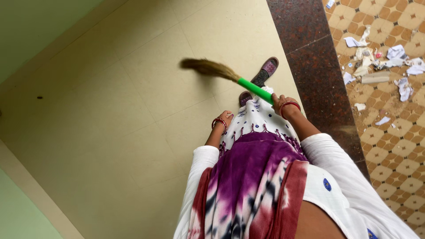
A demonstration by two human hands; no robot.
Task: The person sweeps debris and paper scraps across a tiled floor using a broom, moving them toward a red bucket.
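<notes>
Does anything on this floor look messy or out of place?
Yes. Torn paper scraps lie scattered over the patterned tiles at the upper right, while the plain cream floor shows only one dark speck. The right hand holds a broom over that cream floor.

— Type of premises?
— Domestic interior, likely a home hallway or room. Plain cream floor tiles point(133, 102) meeting pale green walls point(40, 26); dark speckled stone threshold strip point(310, 57); patterned orange-brown tiling point(398, 146) beyond.
— Supporting evidence?
— Soft grass broom with green handle point(230, 76) in use, torn paper scraps point(380, 62) littering the patterned floor, household footwear point(264, 73) worn indoors.
</notes>
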